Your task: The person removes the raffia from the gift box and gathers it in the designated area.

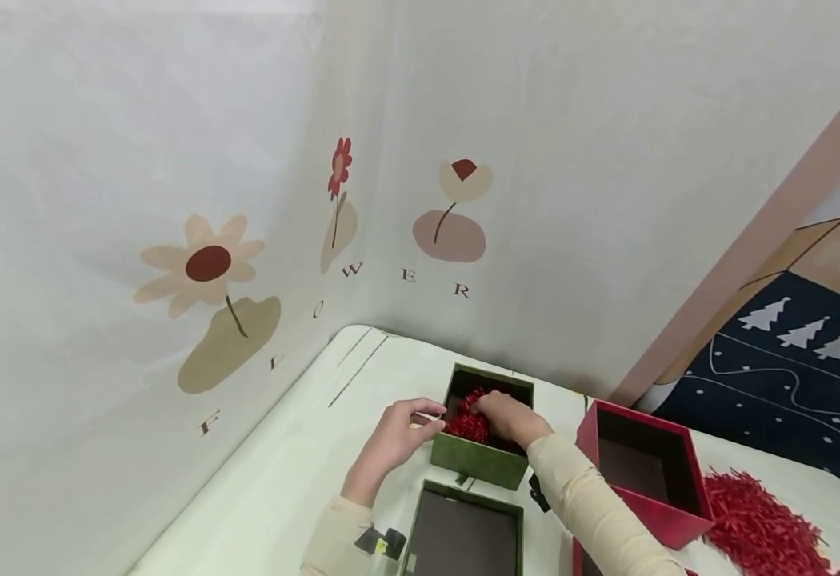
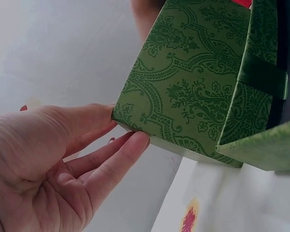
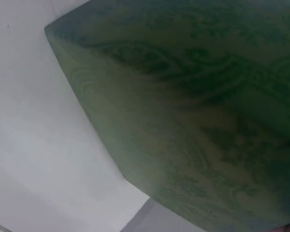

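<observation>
Inside a green patterned box (image 1: 478, 460), my right hand (image 1: 510, 416) grips a clump of red shredded paper (image 1: 469, 428). Its fingertips are partly hidden by the paper. At the box's left rim, my left hand (image 1: 398, 436) touches the edge with its thumb and fingers a little apart. The left wrist view shows those fingers (image 2: 135, 142) against a lower corner of the green side. A shallow green lid (image 1: 466, 532) with a dark inside lies nearest the body, beside a green ribbon (image 2: 265, 77). Only the box's blurred outside fills the right wrist view.
A red box (image 1: 661, 512) stands open to the right, with another red edge below it partly behind the right sleeve. Farther right lies a loose pile of red shredded paper (image 1: 758, 524). A fabric wall (image 1: 535, 240) with flower prints borders the white table (image 1: 348, 400).
</observation>
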The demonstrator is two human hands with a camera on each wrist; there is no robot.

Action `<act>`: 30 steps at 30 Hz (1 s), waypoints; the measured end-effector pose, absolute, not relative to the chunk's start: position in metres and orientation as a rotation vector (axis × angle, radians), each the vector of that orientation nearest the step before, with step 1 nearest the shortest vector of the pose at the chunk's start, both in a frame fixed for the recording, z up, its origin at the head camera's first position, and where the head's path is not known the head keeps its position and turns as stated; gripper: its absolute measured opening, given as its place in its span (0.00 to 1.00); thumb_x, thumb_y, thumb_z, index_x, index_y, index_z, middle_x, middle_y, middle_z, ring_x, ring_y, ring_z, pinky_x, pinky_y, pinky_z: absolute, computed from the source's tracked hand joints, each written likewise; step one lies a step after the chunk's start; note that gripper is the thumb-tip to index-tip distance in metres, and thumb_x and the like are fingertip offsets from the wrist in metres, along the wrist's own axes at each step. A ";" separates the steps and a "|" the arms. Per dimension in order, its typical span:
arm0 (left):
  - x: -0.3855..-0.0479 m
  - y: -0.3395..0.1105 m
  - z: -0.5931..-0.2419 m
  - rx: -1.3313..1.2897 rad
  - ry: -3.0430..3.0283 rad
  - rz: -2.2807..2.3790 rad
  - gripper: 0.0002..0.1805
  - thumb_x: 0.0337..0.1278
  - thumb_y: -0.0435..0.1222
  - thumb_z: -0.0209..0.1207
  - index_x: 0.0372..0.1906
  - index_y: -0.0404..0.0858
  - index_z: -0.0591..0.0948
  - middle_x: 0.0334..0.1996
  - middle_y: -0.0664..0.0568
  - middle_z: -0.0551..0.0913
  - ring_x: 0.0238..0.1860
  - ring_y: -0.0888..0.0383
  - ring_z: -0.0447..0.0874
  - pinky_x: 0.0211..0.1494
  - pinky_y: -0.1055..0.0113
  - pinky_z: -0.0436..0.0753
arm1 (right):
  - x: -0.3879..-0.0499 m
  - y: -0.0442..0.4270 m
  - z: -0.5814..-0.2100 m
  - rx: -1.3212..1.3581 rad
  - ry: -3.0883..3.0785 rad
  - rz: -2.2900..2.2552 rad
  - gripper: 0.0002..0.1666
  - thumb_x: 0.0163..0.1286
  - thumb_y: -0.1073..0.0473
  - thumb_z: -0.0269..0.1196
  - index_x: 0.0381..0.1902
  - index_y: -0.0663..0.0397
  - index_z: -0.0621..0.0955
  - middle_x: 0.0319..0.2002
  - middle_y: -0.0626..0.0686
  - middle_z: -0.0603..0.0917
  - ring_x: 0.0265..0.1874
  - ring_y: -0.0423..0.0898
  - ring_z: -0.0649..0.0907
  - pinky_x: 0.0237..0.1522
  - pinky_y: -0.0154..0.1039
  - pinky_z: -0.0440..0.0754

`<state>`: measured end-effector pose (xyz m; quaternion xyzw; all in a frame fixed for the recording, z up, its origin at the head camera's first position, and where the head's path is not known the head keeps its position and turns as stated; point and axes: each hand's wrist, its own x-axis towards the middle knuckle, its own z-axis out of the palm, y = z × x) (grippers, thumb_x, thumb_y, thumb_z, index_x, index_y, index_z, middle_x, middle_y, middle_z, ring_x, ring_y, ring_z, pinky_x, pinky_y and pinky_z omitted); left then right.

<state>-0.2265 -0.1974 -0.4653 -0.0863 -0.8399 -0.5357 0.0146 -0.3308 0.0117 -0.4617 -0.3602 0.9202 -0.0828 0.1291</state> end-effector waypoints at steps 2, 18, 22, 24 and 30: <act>-0.226 -0.197 -0.466 -0.264 -2.615 -1.674 0.13 0.70 0.34 0.64 0.54 0.34 0.87 0.51 0.41 0.87 0.50 0.46 0.87 0.44 0.58 0.86 | -0.330 0.013 -0.462 -1.051 2.667 -0.261 0.18 0.65 0.81 0.62 0.34 0.53 0.87 0.25 0.49 0.80 0.25 0.42 0.77 0.32 0.41 0.76; -0.224 -0.197 -0.464 -0.275 -2.601 -1.691 0.12 0.70 0.34 0.64 0.53 0.35 0.87 0.50 0.45 0.88 0.49 0.46 0.87 0.44 0.60 0.87 | -0.329 0.019 -0.442 -1.068 2.724 -0.402 0.29 0.59 0.86 0.60 0.56 0.64 0.85 0.53 0.61 0.87 0.52 0.57 0.86 0.53 0.51 0.85; -0.224 -0.197 -0.463 -0.266 -2.599 -1.699 0.12 0.70 0.35 0.64 0.53 0.36 0.87 0.50 0.45 0.88 0.49 0.47 0.87 0.43 0.60 0.87 | -0.332 0.022 -0.424 -1.120 2.759 -0.390 0.31 0.58 0.86 0.61 0.58 0.65 0.84 0.54 0.62 0.86 0.49 0.56 0.86 0.51 0.50 0.85; -0.225 -0.198 -0.463 -0.264 -2.596 -1.705 0.12 0.70 0.36 0.64 0.53 0.37 0.87 0.50 0.45 0.88 0.49 0.47 0.87 0.43 0.61 0.87 | -0.335 0.024 -0.415 -1.156 2.774 -0.373 0.32 0.57 0.85 0.61 0.59 0.65 0.84 0.54 0.62 0.86 0.46 0.54 0.86 0.43 0.45 0.83; -0.226 -0.198 -0.466 -0.271 -2.584 -1.725 0.12 0.70 0.35 0.64 0.53 0.35 0.87 0.50 0.44 0.88 0.48 0.46 0.87 0.43 0.60 0.87 | -0.345 0.025 -0.388 -1.163 2.772 -0.420 0.34 0.56 0.86 0.58 0.62 0.70 0.80 0.58 0.67 0.83 0.57 0.62 0.83 0.46 0.45 0.83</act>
